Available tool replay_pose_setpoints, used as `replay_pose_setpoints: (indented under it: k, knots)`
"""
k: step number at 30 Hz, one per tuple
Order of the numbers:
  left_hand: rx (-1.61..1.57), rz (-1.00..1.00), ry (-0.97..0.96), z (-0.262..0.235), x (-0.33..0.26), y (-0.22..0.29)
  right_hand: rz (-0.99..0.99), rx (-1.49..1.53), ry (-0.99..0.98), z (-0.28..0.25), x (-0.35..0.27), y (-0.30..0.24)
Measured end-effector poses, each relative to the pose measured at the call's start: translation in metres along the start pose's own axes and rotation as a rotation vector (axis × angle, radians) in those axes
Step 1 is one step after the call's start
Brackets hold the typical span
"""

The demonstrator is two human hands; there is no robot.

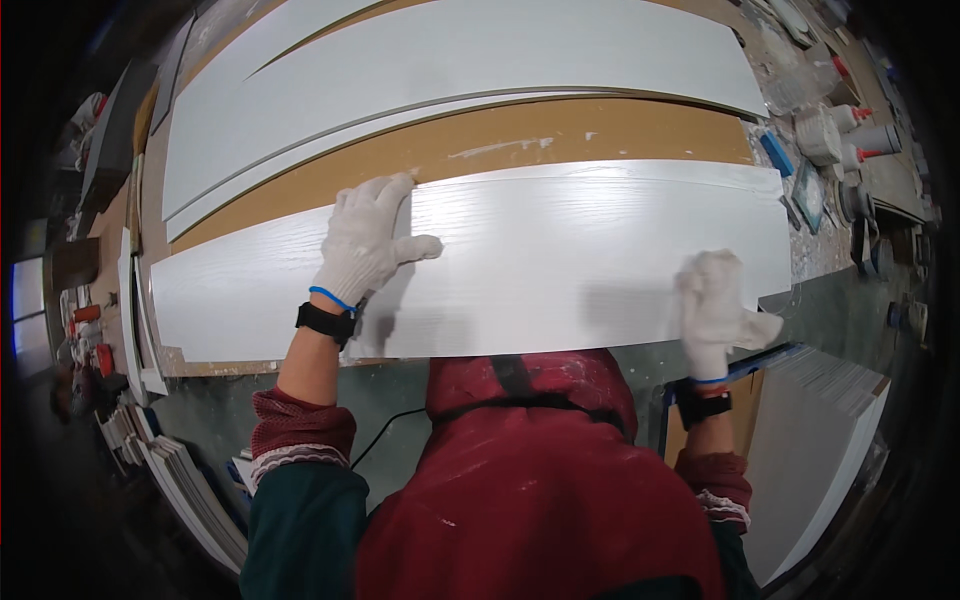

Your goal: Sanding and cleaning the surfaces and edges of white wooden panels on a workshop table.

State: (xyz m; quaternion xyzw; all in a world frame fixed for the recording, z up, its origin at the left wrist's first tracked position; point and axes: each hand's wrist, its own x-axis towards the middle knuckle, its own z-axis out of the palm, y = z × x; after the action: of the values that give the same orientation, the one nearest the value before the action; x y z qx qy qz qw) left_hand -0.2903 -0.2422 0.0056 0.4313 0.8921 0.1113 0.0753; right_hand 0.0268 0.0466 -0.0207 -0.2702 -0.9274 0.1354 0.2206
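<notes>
A long white panel [560,240] with a glossy wood-grain face lies across the bench in front of me. My left hand [365,235], in a white knit glove, rests on its left half. The fingers reach the far edge and the thumb stretches to the right, so the hand is open. Over the panel's right front part is my right hand [715,300], also gloved in white. It is blurred, with a white flap sticking out to its right. Whether that is glove or a cloth, and how the fingers lie, I cannot make out.
Behind the panel is a brown board [620,120], with more white panels [480,60] beyond. Bottles [850,118], a blue block [775,153] and small tools crowd the bench's right end. Stacked boards [815,430] stand at lower right, others [190,480] at lower left.
</notes>
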Motion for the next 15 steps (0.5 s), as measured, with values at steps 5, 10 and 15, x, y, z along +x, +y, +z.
replay_pose_setpoints:
  k: [5, 10, 15]
  knots:
    - [0.017, 0.045, -0.095, -0.007, -0.028, 0.010, 0.306, -0.133, 0.073, -0.016, -0.003, 0.080]
    - [0.046, 0.079, -0.077, 0.004, -0.080, 0.009, 0.228, -0.262, 0.128, -0.021, -0.002, 0.097]
    - [-0.045, 0.107, -0.011, 0.002, -0.116, 0.015, 0.082, 0.017, -0.057, 0.022, 0.008, 0.009]
